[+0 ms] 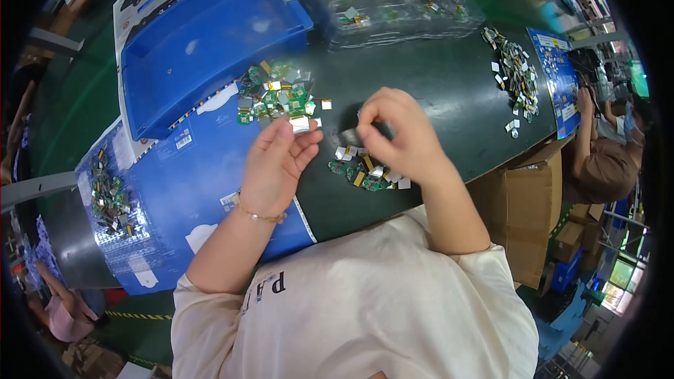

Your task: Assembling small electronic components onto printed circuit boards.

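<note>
My left hand (272, 175), palm up, grips a small silver battery-like piece (300, 125) between thumb and fingers. Just beyond it lies a heap of green circuit boards with silver and yellow parts (277, 95), on blue printed cardboard (217, 147). To the right, my right hand (404, 133) is raised with thumb and forefinger pinched together. A faint blur shows by its fingertips; what it holds, if anything, I cannot make out. Below that hand a second pile of boards and silver pieces (361, 170) rests on the dark green tabletop (421, 67), partly hidden by the hand.
A blue plastic bin (210, 35) stands at the far left. Clear plastic trays of boards (393, 3) are stacked at the back. More boards lie in a clear tray (112, 200) at left and in a pile (519, 74) at right. A cardboard box (519, 203) adjoins the table; co-workers sit around.
</note>
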The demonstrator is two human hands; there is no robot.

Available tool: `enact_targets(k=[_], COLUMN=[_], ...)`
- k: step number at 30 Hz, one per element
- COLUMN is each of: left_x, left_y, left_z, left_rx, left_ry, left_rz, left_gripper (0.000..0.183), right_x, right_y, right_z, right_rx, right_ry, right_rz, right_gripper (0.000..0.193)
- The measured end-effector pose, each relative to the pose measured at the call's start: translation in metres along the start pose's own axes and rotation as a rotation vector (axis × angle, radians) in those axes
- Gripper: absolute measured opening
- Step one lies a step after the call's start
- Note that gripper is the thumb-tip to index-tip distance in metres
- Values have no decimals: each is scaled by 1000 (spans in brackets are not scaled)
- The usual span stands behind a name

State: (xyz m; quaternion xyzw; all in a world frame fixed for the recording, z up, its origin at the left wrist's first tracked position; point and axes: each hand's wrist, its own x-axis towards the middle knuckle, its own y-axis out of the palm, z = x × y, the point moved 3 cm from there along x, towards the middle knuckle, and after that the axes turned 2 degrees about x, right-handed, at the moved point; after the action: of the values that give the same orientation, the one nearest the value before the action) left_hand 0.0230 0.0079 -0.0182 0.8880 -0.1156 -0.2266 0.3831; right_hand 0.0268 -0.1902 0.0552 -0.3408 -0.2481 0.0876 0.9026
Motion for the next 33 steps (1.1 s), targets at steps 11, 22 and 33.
enact_targets(k=[11, 22, 33], left_x=[-8, 1, 4], left_y=[13, 3, 11], left_z=[9, -3, -18], left_rx=[-10, -24, -318], left_ry=[-33, -43, 63], left_rz=[147, -71, 26], left_gripper=[25, 25, 44], right_x=[5, -14, -10], right_y=[27, 0, 7], right_z=[12, -42, -29], right_rx=[258, -206, -378], right_ry=[24, 288, 263], right_rz=[10, -28, -95], right_gripper=[20, 5, 17])
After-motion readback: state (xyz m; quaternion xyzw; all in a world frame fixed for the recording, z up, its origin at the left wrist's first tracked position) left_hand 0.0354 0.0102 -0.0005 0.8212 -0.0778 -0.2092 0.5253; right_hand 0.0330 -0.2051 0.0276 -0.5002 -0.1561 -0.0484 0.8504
